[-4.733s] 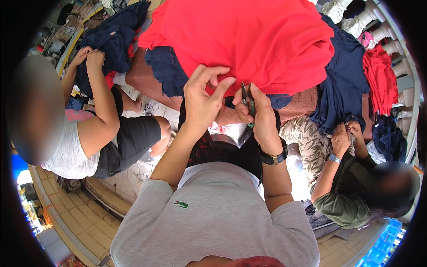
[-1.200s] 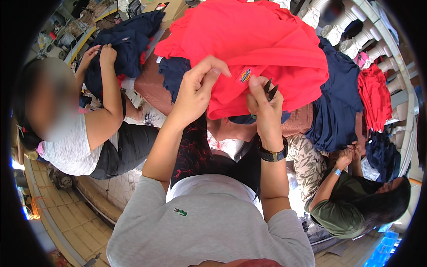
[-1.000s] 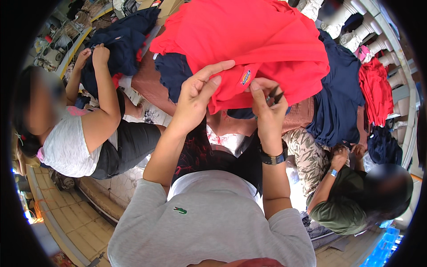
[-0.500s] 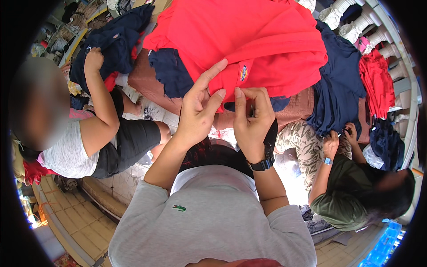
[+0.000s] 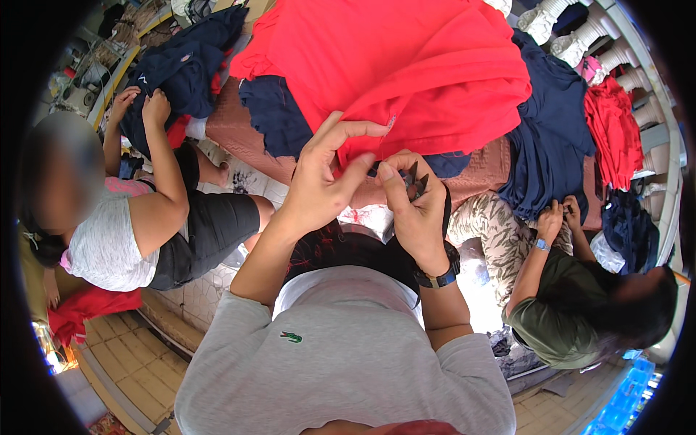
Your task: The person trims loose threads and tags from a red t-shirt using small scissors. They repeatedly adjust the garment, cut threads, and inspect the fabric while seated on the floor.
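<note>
Two hands at work: left hand (image 5: pixel 322 177) and right hand (image 5: pixel 415 203), side by side at centre of the frame.
Left grip: thumb and forefinger tips apart, at the near fold of the cloth; remaining fingers partly hidden, so cannot tell whether closed on fabric.
Right grip: clamped around small scissors (image 5: pixel 416 185), blades parted and pointing up; thumb and forefinger drawn close, anything between them too small to tell.
Red cloth: (image 5: pixel 406 65) heaped from top centre down to the hands; small patch (image 5: pixel 392 122) seen nearly edge-on beside left forefinger.
Navy cloth: (image 5: pixel 272 116) showing from beneath the red, left of centre.
Table: covered in brown fabric (image 5: pixel 486 168), under both cloths.
Right wrist: dark watch (image 5: pixel 438 278) fastened.
Left co-worker: (image 5: pixel 119 232) both hands at a navy garment (image 5: pixel 177 69), upper left.
Right co-worker: (image 5: pixel 562 312) both hands at the lower edge of another navy garment (image 5: pixel 547 109).
Far right: red garment (image 5: pixel 615 123) beside white posts (image 5: pixel 576 47).
Lower right corner: blue crate (image 5: pixel 623 399).
</note>
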The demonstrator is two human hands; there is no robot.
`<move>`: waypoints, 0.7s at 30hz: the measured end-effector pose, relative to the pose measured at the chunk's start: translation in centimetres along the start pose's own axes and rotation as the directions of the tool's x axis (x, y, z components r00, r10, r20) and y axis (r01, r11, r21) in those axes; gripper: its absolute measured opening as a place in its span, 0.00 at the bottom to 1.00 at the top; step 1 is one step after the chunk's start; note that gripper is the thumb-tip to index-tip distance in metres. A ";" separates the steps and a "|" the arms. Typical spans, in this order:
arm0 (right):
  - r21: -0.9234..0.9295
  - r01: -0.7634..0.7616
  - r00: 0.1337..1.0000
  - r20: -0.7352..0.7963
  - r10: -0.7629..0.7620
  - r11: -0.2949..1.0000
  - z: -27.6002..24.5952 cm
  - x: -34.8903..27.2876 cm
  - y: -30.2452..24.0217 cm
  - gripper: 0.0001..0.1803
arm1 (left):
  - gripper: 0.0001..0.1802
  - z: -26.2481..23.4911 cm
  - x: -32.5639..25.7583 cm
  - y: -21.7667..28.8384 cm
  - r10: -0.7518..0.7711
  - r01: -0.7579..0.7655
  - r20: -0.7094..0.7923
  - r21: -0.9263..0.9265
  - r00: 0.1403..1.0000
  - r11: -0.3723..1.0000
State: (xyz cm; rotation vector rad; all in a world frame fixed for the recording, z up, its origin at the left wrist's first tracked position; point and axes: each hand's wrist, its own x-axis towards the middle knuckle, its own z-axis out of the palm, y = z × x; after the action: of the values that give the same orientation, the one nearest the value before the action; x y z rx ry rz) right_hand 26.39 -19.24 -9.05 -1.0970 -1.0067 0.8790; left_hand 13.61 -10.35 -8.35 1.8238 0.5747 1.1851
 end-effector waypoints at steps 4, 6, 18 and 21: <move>-0.065 0.007 1.000 0.006 -0.007 0.998 0.2 0.1 -0.4 0.06 | 0.13 0.3 0.2 -0.3 0.135 -0.122 -0.060 0.187 0.989 0.975; -0.091 0.000 1.000 0.014 0.001 0.996 0.2 0.2 -0.4 0.06 | 0.14 0.0 0.3 -1.4 0.232 -0.213 -0.035 0.284 0.972 0.935; 0.273 -0.424 0.883 0.335 0.328 0.863 -0.9 2.0 0.8 0.28 | 0.07 0.1 0.1 -1.9 -0.287 0.247 -0.055 -0.374 0.956 0.894; 0.296 -0.430 0.878 0.355 0.319 0.853 -0.4 2.4 0.8 0.29 | 0.07 -0.2 0.0 -1.9 -0.332 0.317 0.051 -0.465 0.942 0.826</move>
State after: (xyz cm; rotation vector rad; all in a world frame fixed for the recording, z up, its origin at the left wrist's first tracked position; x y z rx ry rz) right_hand 27.43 -16.93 -9.42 -0.8658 -0.8243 1.5281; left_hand 13.61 -9.30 -9.97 1.2382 0.5352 1.0115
